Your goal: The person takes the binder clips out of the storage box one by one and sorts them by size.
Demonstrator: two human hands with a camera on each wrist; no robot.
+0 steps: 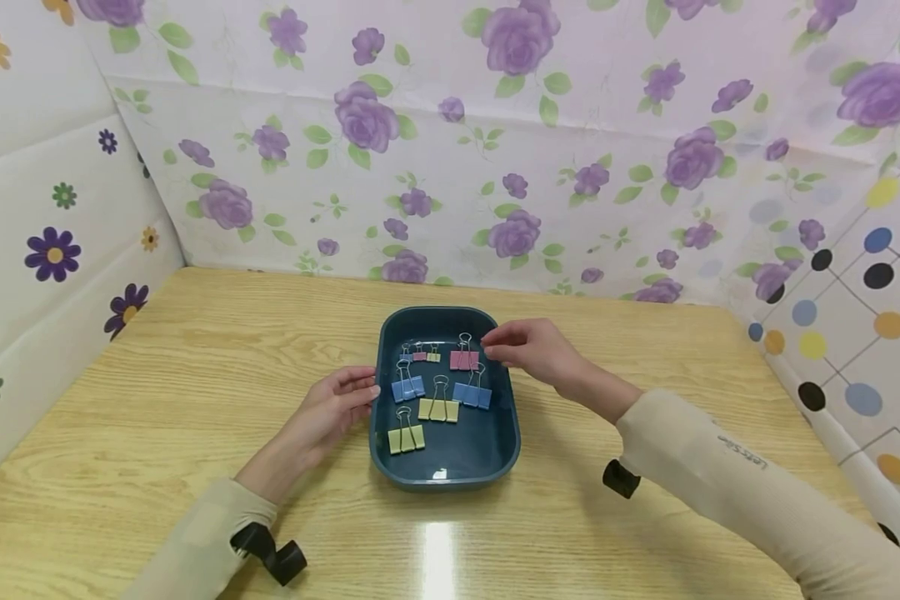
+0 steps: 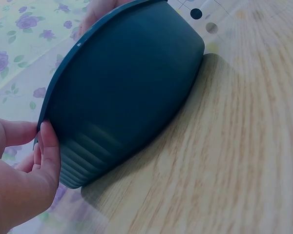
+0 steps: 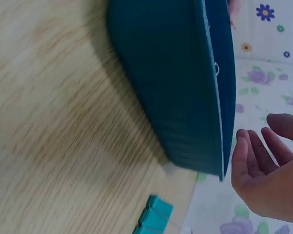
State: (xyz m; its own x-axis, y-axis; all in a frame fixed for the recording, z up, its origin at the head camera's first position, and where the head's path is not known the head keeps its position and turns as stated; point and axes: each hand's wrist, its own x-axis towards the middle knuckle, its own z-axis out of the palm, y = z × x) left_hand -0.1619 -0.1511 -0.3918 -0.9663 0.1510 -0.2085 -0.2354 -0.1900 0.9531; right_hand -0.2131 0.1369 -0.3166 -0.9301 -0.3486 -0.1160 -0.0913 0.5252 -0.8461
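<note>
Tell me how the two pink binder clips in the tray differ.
Size: the larger pink clip is much wider than the smaller pink clip.
Place: the larger pink clip lies near the right hand, while the smaller pink clip sits between a small blue clip and a small yellow clip.
Both are pink, with wire handles, inside the tray.

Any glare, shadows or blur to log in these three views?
Head: bright glare on the table, small highlight inside the tray; left wrist: dim, bluish, tray's shadow on the table; right wrist: also dim, tray's shadow on the table, grain rather soft.
</note>
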